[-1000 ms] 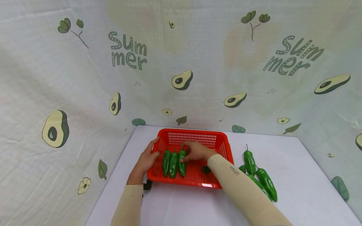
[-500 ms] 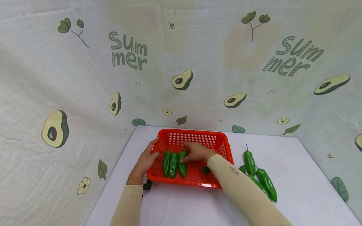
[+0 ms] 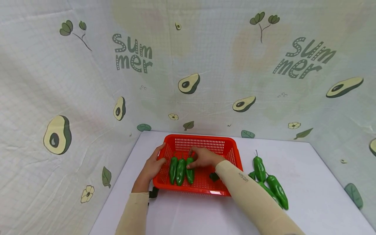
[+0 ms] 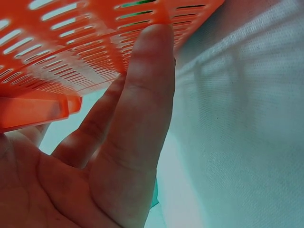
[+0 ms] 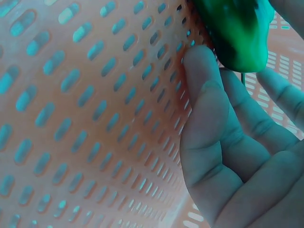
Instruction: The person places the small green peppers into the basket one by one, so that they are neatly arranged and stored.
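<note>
A red plastic basket (image 3: 194, 188) with slotted walls stands on the table. In the head view my left hand (image 3: 153, 165) holds its left side, thumb over the rim; in the left wrist view the fingers (image 4: 147, 85) lie against the slotted outer wall. Inside, three long green chili peppers lie side by side: a left pepper (image 3: 173, 170), a middle pepper (image 3: 180, 173) and a right pepper (image 3: 190, 176). My right hand (image 3: 205, 156) reaches in and pinches the right pepper near its stem end. In the right wrist view, fingertips sit around that pepper's end (image 5: 242, 42).
Several more green peppers lie in a loose pile right of the basket, among them an upper pepper (image 3: 259, 168) and a right-hand pepper (image 3: 278, 192); my right forearm (image 3: 246, 192) overlaps part of the pile. A printed cloth (image 3: 214, 65) hangs behind the white table (image 3: 311, 182).
</note>
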Demonstrator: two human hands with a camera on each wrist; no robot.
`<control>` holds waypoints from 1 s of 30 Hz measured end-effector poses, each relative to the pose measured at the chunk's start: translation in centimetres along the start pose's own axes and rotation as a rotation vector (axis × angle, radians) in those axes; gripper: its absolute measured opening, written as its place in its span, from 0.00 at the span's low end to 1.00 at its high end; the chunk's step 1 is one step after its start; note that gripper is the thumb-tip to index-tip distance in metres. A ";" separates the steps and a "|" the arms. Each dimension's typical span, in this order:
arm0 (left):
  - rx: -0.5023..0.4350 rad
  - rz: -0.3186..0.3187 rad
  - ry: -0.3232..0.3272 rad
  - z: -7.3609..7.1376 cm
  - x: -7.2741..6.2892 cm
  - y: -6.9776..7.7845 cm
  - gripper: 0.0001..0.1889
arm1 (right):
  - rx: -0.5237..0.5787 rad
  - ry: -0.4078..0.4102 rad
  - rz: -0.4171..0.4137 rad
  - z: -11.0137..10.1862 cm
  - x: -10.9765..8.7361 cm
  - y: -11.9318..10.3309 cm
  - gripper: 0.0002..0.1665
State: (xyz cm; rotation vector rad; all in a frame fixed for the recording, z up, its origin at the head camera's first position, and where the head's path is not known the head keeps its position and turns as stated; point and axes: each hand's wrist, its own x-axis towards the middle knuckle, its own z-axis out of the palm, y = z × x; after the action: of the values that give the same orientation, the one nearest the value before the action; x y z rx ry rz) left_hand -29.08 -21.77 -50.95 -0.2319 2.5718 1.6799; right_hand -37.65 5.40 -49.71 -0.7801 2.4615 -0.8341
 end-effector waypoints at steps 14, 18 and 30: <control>0.040 -0.007 -0.007 -0.4 -0.2 -0.1 0.35 | -0.016 -0.012 0.060 0.1 0.2 -1.0 0.37; 0.045 -0.001 -0.009 -0.5 -0.2 -0.4 0.35 | -0.014 -0.026 0.076 0.0 0.2 -1.3 0.37; 0.010 0.018 -0.033 -0.3 -0.2 -0.3 0.35 | -0.088 -0.057 0.110 -4.5 -2.9 -3.6 0.51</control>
State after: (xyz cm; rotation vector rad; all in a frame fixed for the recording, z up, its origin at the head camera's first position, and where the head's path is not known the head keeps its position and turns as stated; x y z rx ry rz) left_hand -28.87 -22.13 -51.05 -0.1794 2.5660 1.6618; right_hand -36.59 6.68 -43.51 -0.6815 2.4797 -0.6586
